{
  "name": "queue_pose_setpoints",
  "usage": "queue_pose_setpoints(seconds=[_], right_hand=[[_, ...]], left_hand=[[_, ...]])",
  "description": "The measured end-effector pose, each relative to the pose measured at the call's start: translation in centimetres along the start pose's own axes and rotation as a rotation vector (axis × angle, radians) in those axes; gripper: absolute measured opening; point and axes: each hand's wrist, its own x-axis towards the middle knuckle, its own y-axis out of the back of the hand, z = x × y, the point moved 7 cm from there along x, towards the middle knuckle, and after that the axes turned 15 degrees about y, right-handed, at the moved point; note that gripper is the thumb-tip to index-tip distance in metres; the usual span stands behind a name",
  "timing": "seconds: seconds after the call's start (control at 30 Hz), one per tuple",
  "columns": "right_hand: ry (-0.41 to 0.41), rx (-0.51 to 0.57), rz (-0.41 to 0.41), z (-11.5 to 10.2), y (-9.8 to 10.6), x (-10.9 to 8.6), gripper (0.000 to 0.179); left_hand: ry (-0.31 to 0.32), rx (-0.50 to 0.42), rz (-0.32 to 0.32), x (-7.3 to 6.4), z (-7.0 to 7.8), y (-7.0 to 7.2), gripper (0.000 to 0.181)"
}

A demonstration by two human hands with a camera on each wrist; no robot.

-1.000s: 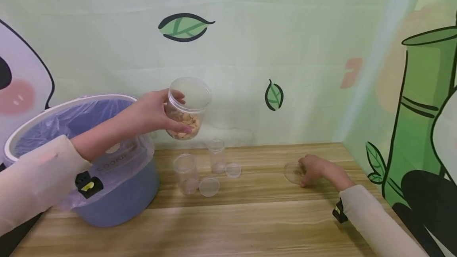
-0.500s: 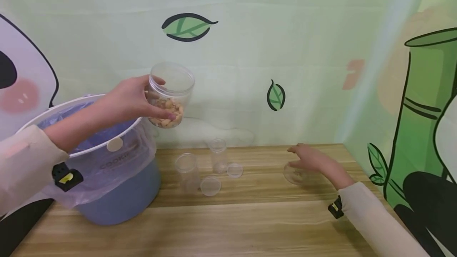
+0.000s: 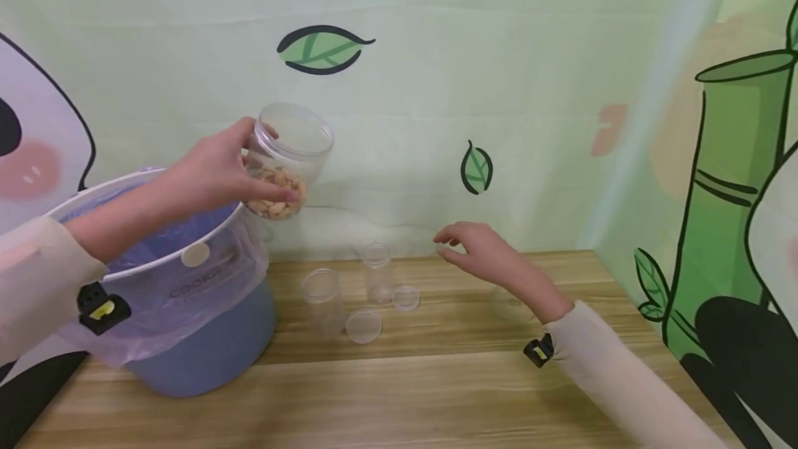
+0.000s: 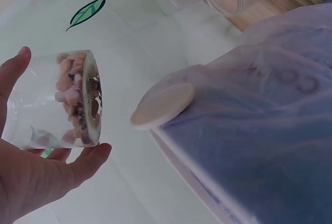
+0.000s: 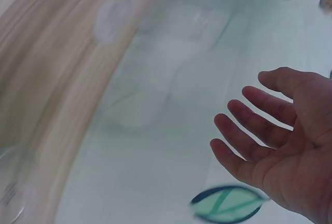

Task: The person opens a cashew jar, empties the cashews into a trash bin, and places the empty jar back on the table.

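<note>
My left hand (image 3: 215, 168) grips a clear plastic jar (image 3: 302, 161) from its left side, thumb across the front. The jar is lidless, raised above the table beside the bin, and its lower part holds pale tan nuts (image 3: 274, 192). In the left wrist view the same jar (image 4: 44, 97) shows the nuts (image 4: 75, 97) gathered at its base. Over the back of the table hovers my right hand (image 3: 483, 251), holding nothing, its fingers loosely bent. A large clear lid (image 3: 508, 302) lies on the table under the right forearm, partly hidden by it.
A blue bin (image 3: 206, 345) with a white rim and a translucent bag liner stands at left. Two smaller clear jars, a wider one (image 3: 323, 300) and a narrower one (image 3: 377, 276), stand on the wooden table (image 3: 436, 393) beside two small lids (image 3: 364, 326). A printed cloth hangs behind.
My left hand has carried the jar of nuts left and slightly up. The right hand has let go of the large lid, risen and moved left, leaving the lid on the table.
</note>
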Motion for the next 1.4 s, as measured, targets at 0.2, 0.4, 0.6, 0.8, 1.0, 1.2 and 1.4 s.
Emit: queue_pose_setpoints(seconds=[0.2, 0.4, 0.6, 0.8, 1.0, 1.2, 1.4], right_hand=[[0.052, 0.043, 0.014, -3.3, 0.2, 2.8, 0.028], [0.107, 0.056, 0.017, -6.3, 0.2, 5.5, 0.026], [0.141, 0.076, 0.004, -9.1, -0.1, 8.5, 0.024], [0.182, 0.171, -0.029, -12.4, -1.1, 11.5, 0.025], [0.186, 0.295, -0.007, -15.0, -1.7, 15.4, 0.023], [0.059, 0.573, 0.002, -16.5, -3.4, 18.9, 0.025], [-0.115, 0.820, 0.030, -16.9, -4.9, 20.1, 0.034]], left_hand=[[0.026, 0.013, 0.000, 0.0, 0.0, 0.5, 0.103], [0.030, 0.010, 0.003, 0.0, -0.1, 1.8, 0.106], [0.037, 0.009, 0.035, -0.3, -0.8, 3.2, 0.104], [0.056, 0.052, 0.064, -0.5, -2.2, 4.5, 0.111], [0.066, 0.079, 0.113, -0.5, -3.4, 6.3, 0.109], [0.061, 0.091, 0.142, -0.5, -4.2, 7.4, 0.102], [0.082, 0.103, 0.146, -0.6, -4.7, 7.6, 0.105]])
